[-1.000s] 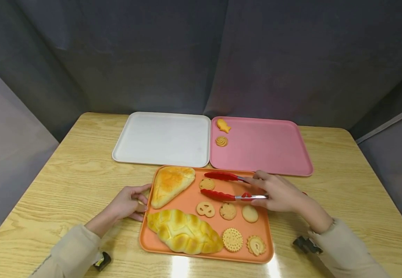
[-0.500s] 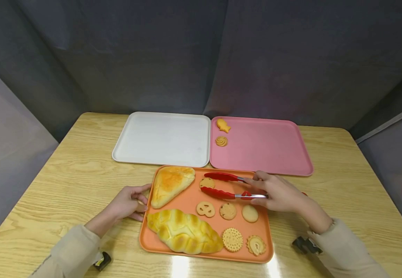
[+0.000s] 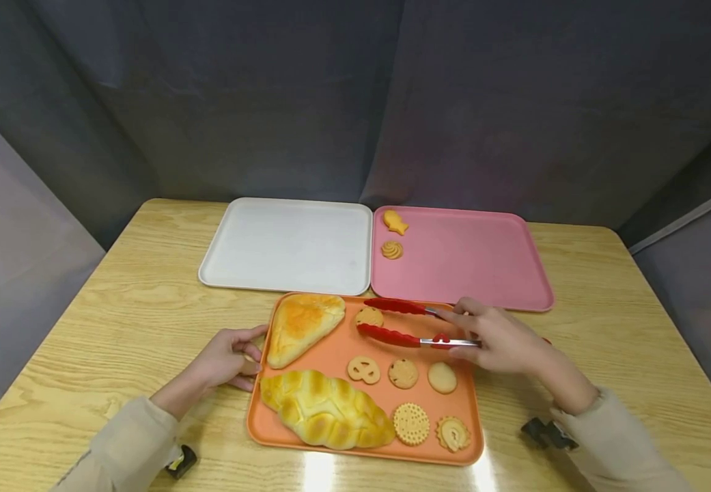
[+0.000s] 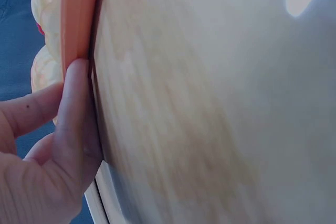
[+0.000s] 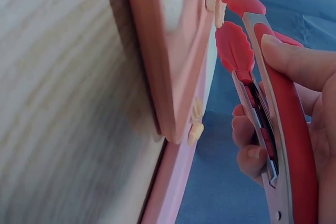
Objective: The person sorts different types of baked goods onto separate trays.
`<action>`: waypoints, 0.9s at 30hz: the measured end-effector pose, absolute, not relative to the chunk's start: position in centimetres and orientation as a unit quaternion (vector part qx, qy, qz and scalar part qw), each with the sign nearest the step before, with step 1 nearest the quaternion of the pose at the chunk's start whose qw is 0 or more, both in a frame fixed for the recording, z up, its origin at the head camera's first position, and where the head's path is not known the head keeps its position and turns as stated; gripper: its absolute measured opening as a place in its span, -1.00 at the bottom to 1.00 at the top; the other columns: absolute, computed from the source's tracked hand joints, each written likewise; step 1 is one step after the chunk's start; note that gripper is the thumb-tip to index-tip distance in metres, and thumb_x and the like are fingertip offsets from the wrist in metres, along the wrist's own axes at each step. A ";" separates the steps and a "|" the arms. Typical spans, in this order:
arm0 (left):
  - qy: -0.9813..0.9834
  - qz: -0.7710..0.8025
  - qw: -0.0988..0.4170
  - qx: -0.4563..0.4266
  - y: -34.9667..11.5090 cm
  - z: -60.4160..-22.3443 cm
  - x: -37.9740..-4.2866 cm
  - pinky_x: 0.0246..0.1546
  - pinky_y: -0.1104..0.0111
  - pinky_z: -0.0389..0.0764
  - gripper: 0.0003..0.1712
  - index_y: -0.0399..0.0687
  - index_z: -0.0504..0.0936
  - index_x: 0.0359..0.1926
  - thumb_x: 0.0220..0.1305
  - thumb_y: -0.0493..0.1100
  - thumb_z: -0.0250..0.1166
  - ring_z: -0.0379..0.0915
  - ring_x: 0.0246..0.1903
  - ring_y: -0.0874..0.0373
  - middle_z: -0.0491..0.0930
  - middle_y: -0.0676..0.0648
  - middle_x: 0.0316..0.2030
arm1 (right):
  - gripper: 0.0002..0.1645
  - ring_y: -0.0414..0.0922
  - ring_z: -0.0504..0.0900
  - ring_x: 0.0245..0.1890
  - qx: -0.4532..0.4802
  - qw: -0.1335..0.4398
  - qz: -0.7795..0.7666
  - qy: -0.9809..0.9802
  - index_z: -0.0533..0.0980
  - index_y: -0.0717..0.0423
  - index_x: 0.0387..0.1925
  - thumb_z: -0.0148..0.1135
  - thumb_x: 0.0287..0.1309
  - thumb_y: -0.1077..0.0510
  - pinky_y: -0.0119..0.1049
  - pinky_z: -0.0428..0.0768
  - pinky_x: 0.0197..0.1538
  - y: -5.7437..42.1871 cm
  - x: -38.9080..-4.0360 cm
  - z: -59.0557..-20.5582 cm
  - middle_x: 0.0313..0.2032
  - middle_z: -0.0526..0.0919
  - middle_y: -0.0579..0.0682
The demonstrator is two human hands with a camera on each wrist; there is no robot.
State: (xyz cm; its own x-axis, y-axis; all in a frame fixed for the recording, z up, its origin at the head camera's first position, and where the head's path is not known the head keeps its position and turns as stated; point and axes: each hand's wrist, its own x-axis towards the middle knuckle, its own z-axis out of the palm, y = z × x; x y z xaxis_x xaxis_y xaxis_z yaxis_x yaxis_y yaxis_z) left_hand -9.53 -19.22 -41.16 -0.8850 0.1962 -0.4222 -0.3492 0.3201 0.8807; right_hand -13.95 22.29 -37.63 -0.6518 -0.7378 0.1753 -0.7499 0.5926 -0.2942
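My right hand (image 3: 499, 338) grips red-tipped metal tongs (image 3: 392, 335) over the back of the orange tray (image 3: 324, 348). Between the tong tips is a round chocolate chip cookie (image 3: 369, 317); the right wrist view shows this cookie (image 5: 220, 13) edge-on beside the red tips. At the tray's left edge, my left hand (image 3: 226, 359) holds the rim, and in the left wrist view its fingers (image 4: 76, 93) lie against the tray's side. A triangular bread (image 3: 302, 328) and a braided loaf (image 3: 327, 413) fill the tray's left part. Nearby sit a pretzel-shaped cookie (image 3: 364, 370) and another chip cookie (image 3: 403, 374).
Behind the orange tray stand a white tray (image 3: 287, 246) and a pink tray (image 3: 466, 260), side by side. The pink one bears a fish-shaped cracker (image 3: 395, 222) and a swirl cookie (image 3: 392, 250). Several more cookies lie front right on the orange tray. A dark curtain (image 3: 269, 102) hangs behind.
The tongs have shifted slightly back and right, and the chip cookie between their tips has moved a little the same way. My left hand and the trays have stayed put.
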 end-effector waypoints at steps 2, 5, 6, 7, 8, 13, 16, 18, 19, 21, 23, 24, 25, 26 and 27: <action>0.778 0.581 0.235 -0.049 -19.2 -41.1 -9.5 -0.59 0.20 0.64 -0.20 -0.28 0.15 0.33 0.03 -0.55 0.17 0.44 -0.64 0.10 0.41 -0.19 -0.40 | -0.34 -0.38 0.23 -0.61 0.424 0.023 0.177 -0.888 0.48 0.26 0.07 0.41 -0.16 0.16 -0.55 0.29 -0.61 22.4 -14.0 -37.4 -0.38 0.39 -0.07; 0.778 0.581 0.235 -0.046 -19.2 -41.1 -9.5 -0.59 0.19 0.64 -0.21 -0.29 0.14 0.33 0.03 -0.54 0.17 0.44 -0.64 0.10 0.41 -0.16 -0.42 | -0.35 -0.37 0.24 -0.61 0.426 0.030 0.188 -0.885 0.49 0.27 0.06 0.41 -0.16 0.18 -0.56 0.29 -0.62 22.6 -14.1 -37.2 -0.40 0.37 -0.10; 0.778 0.581 0.235 -0.046 -19.2 -41.1 -9.5 -0.59 0.19 0.64 -0.21 -0.29 0.14 0.33 0.04 -0.54 0.17 0.44 -0.64 0.10 0.41 -0.16 -0.42 | -0.36 -0.37 0.25 -0.61 0.425 0.032 0.190 -0.884 0.49 0.28 0.04 0.42 -0.17 0.18 -0.56 0.29 -0.62 22.7 -14.2 -37.1 -0.40 0.37 -0.11; 0.778 0.581 0.234 -0.046 -19.2 -41.1 -9.5 -0.60 0.19 0.64 -0.21 -0.30 0.13 0.33 0.04 -0.54 0.17 0.44 -0.64 0.10 0.41 -0.15 -0.42 | -0.37 -0.36 0.25 -0.61 0.424 0.033 0.193 -0.884 0.50 0.29 0.03 0.42 -0.17 0.18 -0.56 0.29 -0.62 22.8 -14.2 -37.0 -0.40 0.37 -0.11; 0.778 0.581 0.235 -0.046 -19.2 -41.1 -9.5 -0.60 0.19 0.64 -0.21 -0.30 0.13 0.33 0.04 -0.54 0.17 0.44 -0.64 0.10 0.41 -0.15 -0.42 | -0.38 -0.36 0.26 -0.61 0.423 0.034 0.195 -0.884 0.51 0.30 0.02 0.42 -0.18 0.18 -0.56 0.30 -0.62 22.9 -14.2 -36.9 -0.40 0.37 -0.12; 0.778 0.580 0.236 -0.048 -19.2 -41.2 -9.5 -0.60 0.19 0.64 -0.20 -0.28 0.14 0.33 0.03 -0.54 0.18 0.44 -0.63 0.09 0.43 -0.19 -0.40 | -0.37 -0.33 0.29 -0.60 0.417 0.038 0.194 -0.887 0.51 0.30 0.02 0.42 -0.19 0.18 -0.56 0.31 -0.62 23.3 -14.3 -36.5 -0.38 0.39 -0.12; 0.778 0.581 0.236 -0.046 -19.2 -41.3 -9.5 -0.60 0.19 0.64 -0.20 -0.29 0.14 0.33 0.02 -0.54 0.18 0.45 -0.63 0.09 0.43 -0.21 -0.39 | -0.37 -0.33 0.29 -0.60 0.414 0.041 0.192 -0.889 0.51 0.28 0.01 0.43 -0.20 0.18 -0.55 0.32 -0.62 23.5 -14.4 -36.3 -0.37 0.40 -0.11; 0.777 0.581 0.235 -0.049 -19.2 -41.4 -9.5 -0.59 0.19 0.64 -0.20 -0.28 0.15 0.32 0.01 -0.55 0.17 0.46 -0.63 0.09 0.43 -0.21 -0.39 | -0.38 -0.34 0.28 -0.60 0.413 0.045 0.192 -0.889 0.52 0.29 0.00 0.43 -0.20 0.18 -0.55 0.32 -0.62 23.6 -14.5 -36.2 -0.37 0.41 -0.10; 0.777 0.581 0.235 -0.051 -19.3 -41.4 -9.5 -0.59 0.19 0.64 -0.20 -0.28 0.16 0.32 0.01 -0.55 0.17 0.46 -0.63 0.09 0.43 -0.21 -0.39 | -0.38 -0.34 0.28 -0.60 0.414 0.048 0.192 -0.889 0.52 0.29 -0.01 0.43 -0.21 0.18 -0.55 0.32 -0.62 23.7 -14.6 -36.2 -0.37 0.42 -0.10; 0.778 0.581 0.234 -0.055 -19.3 -41.5 -9.6 -0.58 0.19 0.64 -0.20 -0.27 0.17 0.32 0.00 -0.56 0.16 0.46 -0.63 0.09 0.43 -0.21 -0.39 | -0.39 -0.34 0.28 -0.60 0.411 0.052 0.191 -0.890 0.53 0.29 -0.02 0.44 -0.21 0.18 -0.55 0.32 -0.62 23.8 -14.7 -36.2 -0.37 0.43 -0.09; 0.778 0.580 0.234 -0.060 -19.3 -41.5 -9.6 -0.58 0.19 0.65 -0.20 -0.26 0.18 0.32 -0.01 -0.57 0.16 0.45 -0.63 0.09 0.43 -0.20 -0.39 | -0.40 -0.34 0.28 -0.60 0.405 0.051 0.188 -0.893 0.53 0.28 -0.02 0.44 -0.21 0.18 -0.54 0.33 -0.62 23.9 -14.8 -36.0 -0.37 0.44 -0.09; 0.778 0.580 0.234 -0.059 -19.3 -41.5 -9.6 -0.58 0.19 0.65 -0.20 -0.26 0.18 0.32 0.00 -0.57 0.16 0.45 -0.63 0.09 0.43 -0.20 -0.39 | -0.40 -0.34 0.28 -0.60 0.403 0.052 0.187 -0.894 0.54 0.28 -0.02 0.43 -0.21 0.18 -0.54 0.33 -0.62 23.9 -14.9 -36.0 -0.37 0.44 -0.09; 0.778 0.581 0.234 -0.056 -19.3 -41.5 -9.6 -0.58 0.20 0.65 -0.20 -0.27 0.17 0.32 0.00 -0.56 0.16 0.45 -0.63 0.10 0.43 -0.20 -0.39 | -0.40 -0.34 0.28 -0.60 0.401 0.052 0.186 -0.895 0.54 0.27 -0.02 0.44 -0.21 0.18 -0.54 0.33 -0.62 23.9 -15.0 -36.0 -0.37 0.44 -0.09; 0.777 0.582 0.234 -0.053 -19.3 -41.5 -9.6 -0.58 0.20 0.64 -0.20 -0.27 0.16 0.32 0.01 -0.56 0.17 0.45 -0.64 0.10 0.43 -0.20 -0.40 | -0.39 -0.33 0.28 -0.60 0.400 0.054 0.184 -0.896 0.54 0.27 -0.02 0.44 -0.22 0.17 -0.54 0.33 -0.62 24.0 -15.1 -36.0 -0.38 0.44 -0.09; 0.776 0.583 0.235 -0.051 -19.3 -41.5 -9.5 -0.59 0.20 0.64 -0.20 -0.28 0.16 0.32 0.01 -0.55 0.17 0.44 -0.64 0.10 0.43 -0.19 -0.40 | -0.39 -0.33 0.29 -0.60 0.399 0.057 0.183 -0.897 0.54 0.27 -0.02 0.44 -0.22 0.18 -0.53 0.33 -0.62 24.0 -15.2 -35.9 -0.38 0.45 -0.09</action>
State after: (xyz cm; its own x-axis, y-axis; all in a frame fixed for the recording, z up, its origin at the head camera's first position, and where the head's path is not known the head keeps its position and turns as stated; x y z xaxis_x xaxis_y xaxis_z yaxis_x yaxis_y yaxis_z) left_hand -9.54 -19.33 -41.49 -0.8846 0.1946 -0.4238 -0.3528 0.3151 0.8810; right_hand -15.16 24.01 -35.95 -0.6745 -0.6954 0.2479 -0.7370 0.6141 -0.2824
